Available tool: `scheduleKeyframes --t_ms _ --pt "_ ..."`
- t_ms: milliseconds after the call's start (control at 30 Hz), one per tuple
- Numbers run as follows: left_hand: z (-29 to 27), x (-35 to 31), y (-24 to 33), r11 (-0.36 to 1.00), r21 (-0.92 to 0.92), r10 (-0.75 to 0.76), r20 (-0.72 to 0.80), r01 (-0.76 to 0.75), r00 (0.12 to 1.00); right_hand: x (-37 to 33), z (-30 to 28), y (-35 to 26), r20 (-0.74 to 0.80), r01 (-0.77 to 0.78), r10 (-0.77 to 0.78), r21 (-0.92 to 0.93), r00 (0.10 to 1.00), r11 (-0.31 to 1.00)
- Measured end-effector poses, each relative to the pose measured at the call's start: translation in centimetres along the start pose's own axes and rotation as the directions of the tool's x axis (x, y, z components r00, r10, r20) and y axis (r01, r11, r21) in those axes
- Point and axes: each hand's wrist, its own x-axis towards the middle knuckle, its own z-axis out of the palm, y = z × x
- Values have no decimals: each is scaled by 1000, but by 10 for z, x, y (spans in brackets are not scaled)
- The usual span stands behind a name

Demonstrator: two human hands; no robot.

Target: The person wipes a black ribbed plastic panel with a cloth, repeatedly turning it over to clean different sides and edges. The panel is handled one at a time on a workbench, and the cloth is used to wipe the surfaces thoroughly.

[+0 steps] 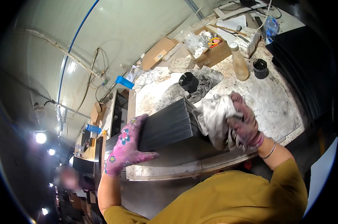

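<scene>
A stack of black boards lies across the near part of the worktable, with its layered edges showing. My left hand, in a pink flowered glove, clasps the stack toward its left end. Its thumb stretches along the near face and its fingers reach over the far edge. At the stack's right end, my right hand, in a stained pink glove, is closed on a crumpled whitish rag. The rag hangs against the boards' end and hides part of it. Some of the right fingers are blurred.
Behind the stack, a black cup sits on a dark cloth. A bottle and a black-smeared jar stand farther right. Dark sheets are piled at the right. A cardboard box is at the back; another person is far left.
</scene>
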Motion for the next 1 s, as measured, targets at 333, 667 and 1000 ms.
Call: scheduleKeyframes --t_ms 333,667,1000 --pt "3 -1 12 991 44 132 -111 -128 985 123 53 1 226 17 -70 228 972 974" --pt "0 5 5 993 -38 110 -102 -114 989 115 42 -21 283 341 -270 -245 920 907" --pt "4 5 3 995 68 87 -124 -79 988 110 51 -34 295 542 -498 -84 815 836"
